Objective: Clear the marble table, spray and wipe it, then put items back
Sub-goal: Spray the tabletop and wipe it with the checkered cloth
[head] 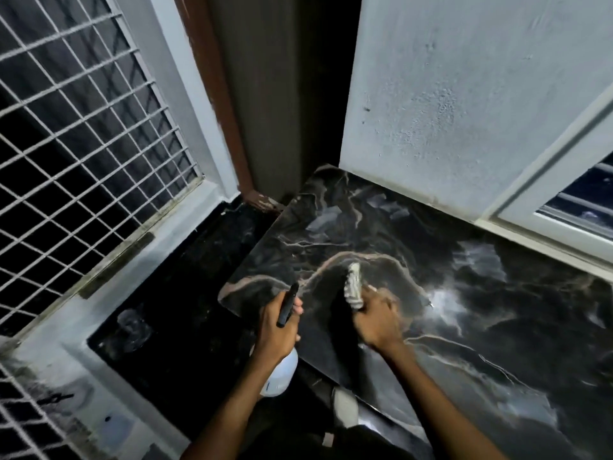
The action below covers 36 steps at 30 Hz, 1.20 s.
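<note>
The dark marble table [481, 310] with pale veins fills the right half of the head view. My left hand [277, 330] grips a spray bottle [282, 373] with a white body and a black nozzle, held just off the table's left edge. My right hand [376, 322] grips a crumpled white cloth [354, 285] and holds it against the marble near the table's left corner. A bright glare lies on the marble to the right of that hand.
A rough white wall [464, 94] stands behind the table, with a window frame [564, 180] at the right. A metal grille [76, 144] covers the left side. Dark floor [185, 310] lies between grille and table. A brown door frame [229, 111] rises at the back.
</note>
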{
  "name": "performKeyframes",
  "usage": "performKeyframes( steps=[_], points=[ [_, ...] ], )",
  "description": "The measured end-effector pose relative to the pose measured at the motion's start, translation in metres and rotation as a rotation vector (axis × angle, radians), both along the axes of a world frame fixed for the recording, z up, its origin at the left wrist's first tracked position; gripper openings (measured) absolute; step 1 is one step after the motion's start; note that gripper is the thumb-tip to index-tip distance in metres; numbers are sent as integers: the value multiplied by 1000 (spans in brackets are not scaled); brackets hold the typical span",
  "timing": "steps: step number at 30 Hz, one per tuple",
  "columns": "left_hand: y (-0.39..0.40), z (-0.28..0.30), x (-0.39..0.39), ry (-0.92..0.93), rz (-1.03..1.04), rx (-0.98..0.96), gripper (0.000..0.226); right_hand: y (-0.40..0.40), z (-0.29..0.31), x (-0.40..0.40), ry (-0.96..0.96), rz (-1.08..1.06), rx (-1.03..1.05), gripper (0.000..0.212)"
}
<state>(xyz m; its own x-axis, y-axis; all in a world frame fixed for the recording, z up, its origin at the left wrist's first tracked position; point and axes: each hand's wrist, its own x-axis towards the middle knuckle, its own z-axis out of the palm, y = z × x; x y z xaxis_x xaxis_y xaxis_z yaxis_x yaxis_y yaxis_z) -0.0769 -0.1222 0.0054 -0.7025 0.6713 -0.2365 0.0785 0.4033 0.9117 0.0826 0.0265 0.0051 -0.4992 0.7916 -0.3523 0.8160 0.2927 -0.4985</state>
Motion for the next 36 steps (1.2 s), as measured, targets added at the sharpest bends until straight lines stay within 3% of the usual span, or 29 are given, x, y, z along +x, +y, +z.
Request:
performKeyframes(
  steps=[3, 5, 11, 15, 17, 26, 36],
  points=[
    [-4, -12, -44, 11, -56, -43, 31, -31, -27, -38, -229, 140, -53, 87],
    [-9, -24, -77, 24, -146, -77, 30, -54, -44, -58, -210, 18, -103, 95],
    [-25, -36, -146, 102, -471, -185, 25, -67, -73, -100, -162, -296, -1, 75],
    [-28, -37, -170, 153, -563, -230, 26, -56, -79, -109, -224, -393, 1, 70],
    [-24, -35, -176, 154, -569, -287, 16, -54, -84, -110, -259, -403, -20, 70],
    [2, -25, -177, 87, -623, -405, 16, -72, -111, -117, -308, -442, 77, 73],
    [4, -41, -187, 28, -421, -273, 24, -49, -135, -118, -311, -410, 167, 74]
  ],
)
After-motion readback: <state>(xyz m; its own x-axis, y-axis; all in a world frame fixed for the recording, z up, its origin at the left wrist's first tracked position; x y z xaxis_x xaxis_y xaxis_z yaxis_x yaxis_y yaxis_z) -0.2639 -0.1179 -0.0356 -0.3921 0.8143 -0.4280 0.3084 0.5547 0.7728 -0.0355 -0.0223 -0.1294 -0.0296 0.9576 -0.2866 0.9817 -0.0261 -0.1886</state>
